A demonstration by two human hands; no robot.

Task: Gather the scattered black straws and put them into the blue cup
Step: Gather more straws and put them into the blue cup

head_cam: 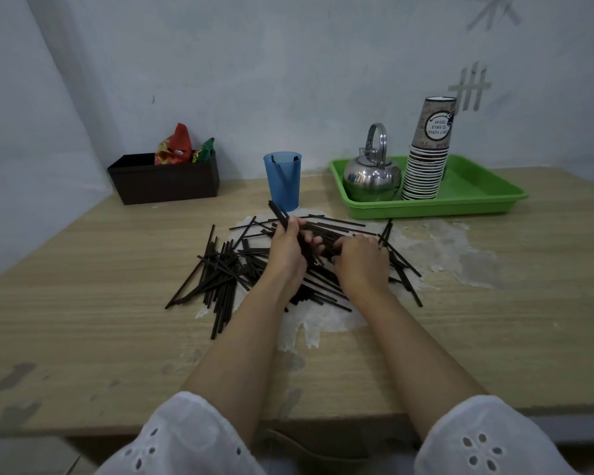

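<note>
Many black straws (220, 272) lie scattered in a pile across the middle of the wooden table (83, 320). The blue cup (282, 181) stands upright behind the pile and holds two or three straws. My left hand (287, 250) grips a small bundle of straws that sticks up toward the cup. My right hand (359, 264) lies on the pile just to the right, its fingers curled into the straws beneath it; whether it holds any is hidden.
A green tray (477, 197) at the back right carries a steel kettle (371, 176) and a tall stack of paper cups (427, 156). A black box (165, 181) with snack packets stands at the back left. The wall runs close behind.
</note>
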